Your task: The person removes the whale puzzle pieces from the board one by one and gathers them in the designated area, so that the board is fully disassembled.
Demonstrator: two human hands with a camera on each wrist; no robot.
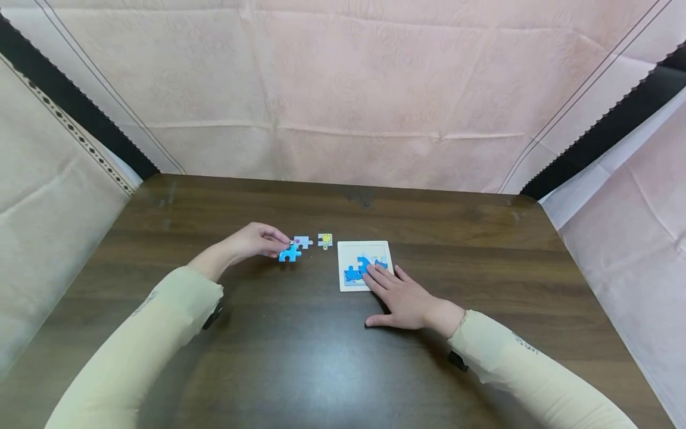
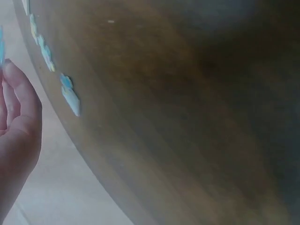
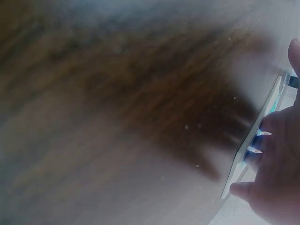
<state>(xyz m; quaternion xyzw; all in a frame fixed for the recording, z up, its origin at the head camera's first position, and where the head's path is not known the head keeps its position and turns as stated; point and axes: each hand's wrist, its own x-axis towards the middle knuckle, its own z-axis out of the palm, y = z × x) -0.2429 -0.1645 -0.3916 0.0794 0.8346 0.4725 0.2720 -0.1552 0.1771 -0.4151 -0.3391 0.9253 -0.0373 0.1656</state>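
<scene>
Between thumb and fingers my left hand (image 1: 258, 241) pinches a blue jigsaw piece (image 1: 290, 254), raised off the table. Only a sliver of that piece shows beside the left hand (image 2: 18, 108) in the left wrist view. My right hand (image 1: 403, 300) has its fingers stretched out over the lower right of a white-framed puzzle board (image 1: 347, 245). Blue pieces (image 1: 352, 274) lie inside the board, partly covered by those fingers. In the right wrist view the right hand (image 3: 276, 159) is against the board's edge (image 3: 229, 180).
A pale blue jigsaw piece (image 1: 303, 242) and a yellow-patterned piece (image 1: 324, 239) lie left of the board on the brown wooden table (image 1: 300, 357). Another loose piece (image 2: 70, 98) shows in the left wrist view. Pale cloth (image 1: 343, 89) hangs behind the table.
</scene>
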